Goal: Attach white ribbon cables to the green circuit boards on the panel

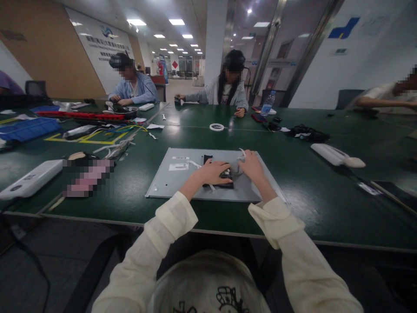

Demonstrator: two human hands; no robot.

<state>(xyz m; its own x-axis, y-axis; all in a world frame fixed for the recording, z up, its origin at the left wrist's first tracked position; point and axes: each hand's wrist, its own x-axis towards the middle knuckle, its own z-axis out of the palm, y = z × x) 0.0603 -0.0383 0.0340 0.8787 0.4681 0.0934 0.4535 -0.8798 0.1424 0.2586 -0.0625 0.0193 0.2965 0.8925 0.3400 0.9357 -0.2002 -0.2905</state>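
Note:
A flat grey metal panel point(159, 176) lies on the table in front of me, with white labels on its left part. On it sits a black boxy part point(224, 185), with a white strip near its lower edge. My left hand point(213, 171) rests over the black part, fingers stretched across it, covering much of it. Just to the right, my right hand point(250, 165) is closed in a pinch, and a thin white strip point(242, 153) sticks up at its fingertips. A thin grey cable point(237, 173) runs between the black part and my right hand.
White power banks point(32, 178) point(332, 154) lie left and right on the green table point(306, 191). Cables, a blue tray point(29, 128) and a pixelated pink item point(89, 178) are leftward. A tape roll point(216, 127) and bottle point(268, 103) stand beyond. Other people sit around.

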